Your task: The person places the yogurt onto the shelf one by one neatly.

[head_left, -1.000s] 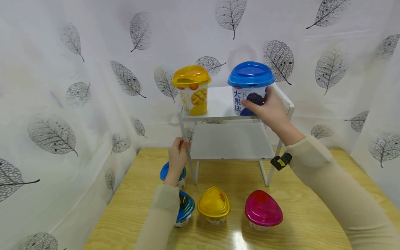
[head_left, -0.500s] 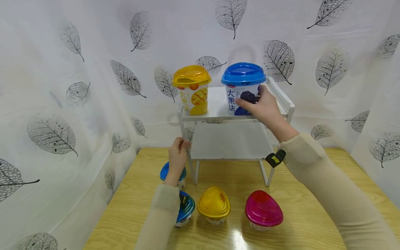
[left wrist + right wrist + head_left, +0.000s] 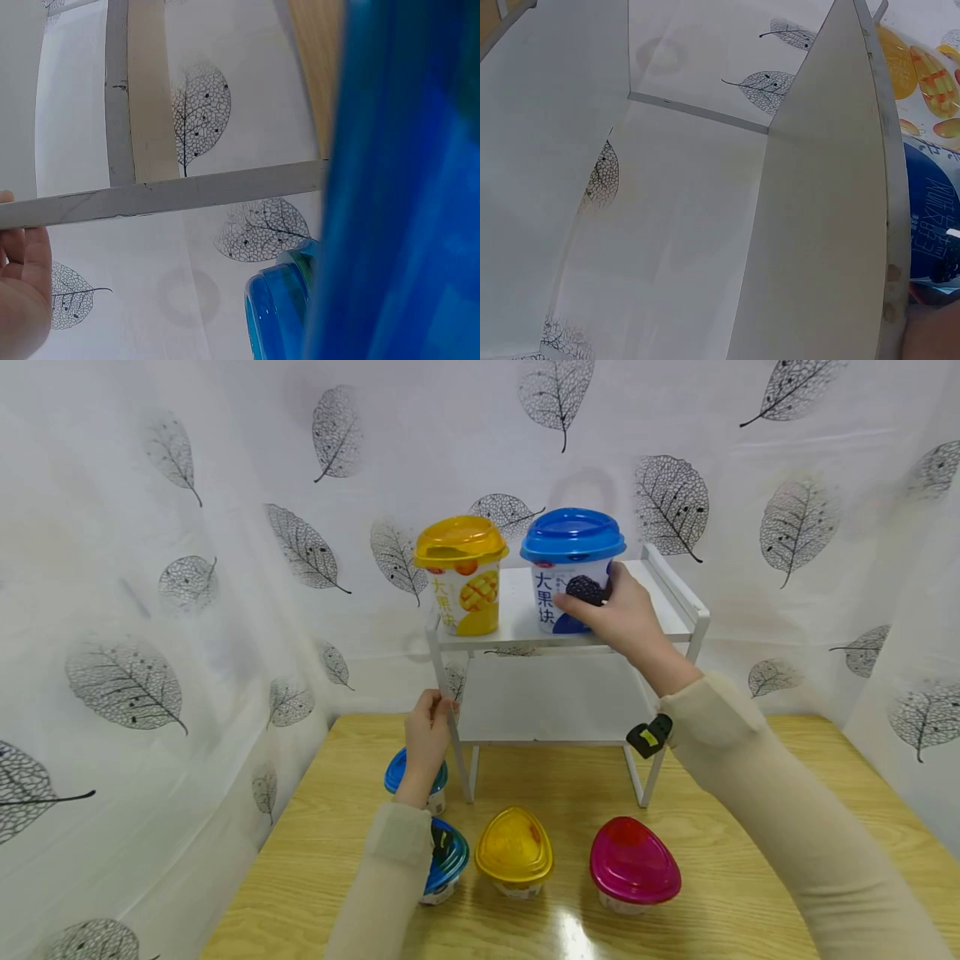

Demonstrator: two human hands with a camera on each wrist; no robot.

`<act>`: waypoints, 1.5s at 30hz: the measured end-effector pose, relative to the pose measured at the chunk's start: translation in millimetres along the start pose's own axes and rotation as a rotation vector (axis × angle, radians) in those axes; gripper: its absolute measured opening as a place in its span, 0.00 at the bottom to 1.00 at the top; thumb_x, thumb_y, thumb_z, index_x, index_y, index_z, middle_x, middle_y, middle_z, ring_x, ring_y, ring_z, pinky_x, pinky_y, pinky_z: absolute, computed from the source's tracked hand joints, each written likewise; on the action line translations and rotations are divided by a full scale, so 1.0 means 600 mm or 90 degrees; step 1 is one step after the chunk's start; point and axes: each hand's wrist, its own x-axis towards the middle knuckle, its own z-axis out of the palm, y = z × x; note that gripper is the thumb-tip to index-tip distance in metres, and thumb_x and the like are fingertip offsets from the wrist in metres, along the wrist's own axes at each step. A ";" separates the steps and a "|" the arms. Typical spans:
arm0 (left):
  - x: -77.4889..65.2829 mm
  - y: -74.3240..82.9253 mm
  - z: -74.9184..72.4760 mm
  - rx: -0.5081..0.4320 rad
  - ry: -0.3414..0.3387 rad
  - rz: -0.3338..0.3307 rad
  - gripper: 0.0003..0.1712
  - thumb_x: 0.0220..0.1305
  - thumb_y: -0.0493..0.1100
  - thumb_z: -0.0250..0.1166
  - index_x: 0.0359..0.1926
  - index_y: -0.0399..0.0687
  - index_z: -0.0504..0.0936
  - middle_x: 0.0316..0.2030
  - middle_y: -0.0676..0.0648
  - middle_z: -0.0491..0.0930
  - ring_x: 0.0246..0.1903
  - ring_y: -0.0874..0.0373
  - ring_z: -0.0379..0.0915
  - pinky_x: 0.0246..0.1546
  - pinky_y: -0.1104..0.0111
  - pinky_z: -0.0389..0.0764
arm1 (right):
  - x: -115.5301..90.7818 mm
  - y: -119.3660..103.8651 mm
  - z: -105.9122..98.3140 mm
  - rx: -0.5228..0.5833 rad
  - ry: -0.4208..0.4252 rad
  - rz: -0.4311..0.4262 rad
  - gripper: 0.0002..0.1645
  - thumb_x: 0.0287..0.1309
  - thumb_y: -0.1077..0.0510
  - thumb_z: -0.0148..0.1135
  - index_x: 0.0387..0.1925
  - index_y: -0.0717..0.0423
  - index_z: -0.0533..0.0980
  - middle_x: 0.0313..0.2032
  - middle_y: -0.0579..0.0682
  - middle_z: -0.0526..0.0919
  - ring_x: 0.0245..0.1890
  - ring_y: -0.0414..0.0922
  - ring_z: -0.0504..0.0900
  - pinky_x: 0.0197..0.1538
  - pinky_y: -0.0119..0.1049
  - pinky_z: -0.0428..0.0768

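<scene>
**Blue cup upright in our right hand**

Our right hand pinches the blue cup between thumb and fingers at the rack top; the yellow cup stands beyond it, leftward, across a narrow gap. Our left hand, lower, pinches the left leg.

The right hand is partly hidden by the blackberry cup. The nearest blue-lidded cup is partly covered by the left sleeve.

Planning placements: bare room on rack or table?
Free: lower shelf; top shelf between right hand and side rail; table between yellow-lidded cup and pink-lidded cup. Crowded: between mango cup and blackberry cup; around table's blue-lidded cups.
</scene>
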 end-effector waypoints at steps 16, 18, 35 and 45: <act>0.003 0.010 0.003 -0.015 -0.009 0.002 0.07 0.63 0.31 0.50 0.33 0.27 0.72 0.29 0.33 0.77 0.32 0.41 0.75 0.33 0.52 0.76 | 0.004 -0.005 0.003 0.009 -0.002 0.007 0.49 0.48 0.41 0.62 0.63 0.61 0.51 0.60 0.59 0.61 0.58 0.54 0.62 0.58 0.49 0.61; 0.003 0.009 0.003 -0.014 -0.010 0.004 0.07 0.63 0.32 0.50 0.33 0.29 0.72 0.29 0.34 0.78 0.32 0.43 0.75 0.33 0.54 0.76 | 0.005 -0.005 0.003 0.012 -0.002 0.006 0.49 0.48 0.41 0.62 0.63 0.61 0.51 0.60 0.59 0.61 0.58 0.54 0.62 0.58 0.49 0.60; 0.000 0.004 0.003 0.008 0.008 0.014 0.08 0.64 0.33 0.50 0.34 0.29 0.72 0.29 0.36 0.78 0.32 0.45 0.76 0.34 0.57 0.77 | 0.008 -0.007 0.012 0.019 -0.007 0.014 0.51 0.47 0.41 0.62 0.63 0.61 0.51 0.60 0.59 0.61 0.59 0.53 0.61 0.59 0.48 0.59; -0.001 0.004 -0.001 -0.014 -0.016 -0.055 0.07 0.65 0.33 0.49 0.35 0.30 0.71 0.30 0.36 0.77 0.33 0.46 0.75 0.35 0.58 0.76 | 0.006 -0.004 0.015 0.034 -0.028 0.014 0.49 0.48 0.43 0.62 0.63 0.61 0.50 0.60 0.59 0.61 0.59 0.54 0.61 0.59 0.48 0.60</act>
